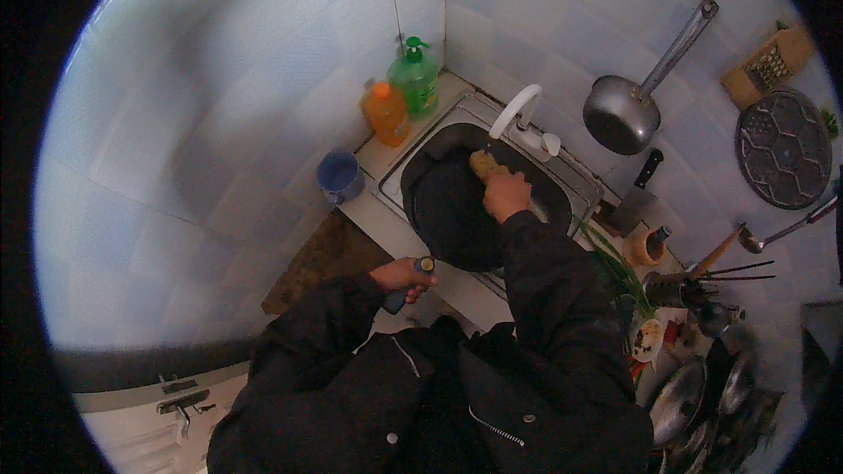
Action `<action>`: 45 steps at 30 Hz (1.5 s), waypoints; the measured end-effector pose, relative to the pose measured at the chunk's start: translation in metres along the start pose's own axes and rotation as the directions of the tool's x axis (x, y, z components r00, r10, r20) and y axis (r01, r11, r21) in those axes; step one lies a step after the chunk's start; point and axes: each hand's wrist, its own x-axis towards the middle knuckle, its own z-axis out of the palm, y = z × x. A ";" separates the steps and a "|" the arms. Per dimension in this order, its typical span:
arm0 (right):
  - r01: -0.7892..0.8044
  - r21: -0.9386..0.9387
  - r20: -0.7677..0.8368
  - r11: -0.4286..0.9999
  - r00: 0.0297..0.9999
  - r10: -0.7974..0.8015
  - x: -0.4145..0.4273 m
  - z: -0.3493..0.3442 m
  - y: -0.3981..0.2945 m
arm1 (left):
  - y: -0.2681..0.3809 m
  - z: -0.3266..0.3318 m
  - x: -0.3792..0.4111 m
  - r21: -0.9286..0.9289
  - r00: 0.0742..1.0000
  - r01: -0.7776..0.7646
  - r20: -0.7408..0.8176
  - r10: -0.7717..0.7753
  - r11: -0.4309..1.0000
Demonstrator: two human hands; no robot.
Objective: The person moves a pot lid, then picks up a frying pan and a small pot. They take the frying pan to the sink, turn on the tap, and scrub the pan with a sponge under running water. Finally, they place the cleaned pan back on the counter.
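Observation:
A large black pan (448, 204) lies tilted in the metal sink (471, 108), partly over its near rim. My left hand (405, 278) is closed around the dark pan handle (395, 301), whose end bears a pale tip. Over the pan's right side, my right hand (507, 195) grips a yellowish sponge or scouring pad (486, 163), just below the spout of the white faucet (517, 112). Whether water runs from the spout is hard to tell. The sponge's underside is hidden.
An orange bottle (387, 115), a green pump bottle (416, 82) and a blue mug (340, 176) stand left of the sink. At right are green onions (616, 263), a cleaver (633, 201), a utensil holder (665, 289) and pan lids (678, 401). A saucepan (621, 115) hangs on the tiled wall.

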 end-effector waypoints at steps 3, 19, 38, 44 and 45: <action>0.229 0.026 -0.043 0.973 0.973 -0.228 0.001 -0.009 -0.010 | 0.001 -0.002 0.003 0.005 0.999 -0.016 0.044 0.015 1.000; 0.589 -0.036 -0.130 0.807 0.798 -0.588 -0.050 -0.057 -0.040 | 0.014 -0.016 0.006 0.006 0.997 -0.030 0.074 0.030 1.000; 0.476 -0.278 0.103 0.834 0.878 -0.467 -0.061 -0.005 0.039 | -0.004 -0.053 0.023 0.019 0.973 -0.050 -0.224 0.053 0.999; 0.459 0.232 -0.106 0.858 0.888 -0.447 -0.044 0.010 -0.024 | 0.000 -0.048 0.023 -0.033 0.987 -0.062 -0.152 0.056 0.998; 0.486 0.323 -0.108 0.812 0.872 -0.478 -0.042 0.010 -0.034 | 0.001 -0.046 0.026 0.017 0.986 -0.072 -0.150 0.074 0.997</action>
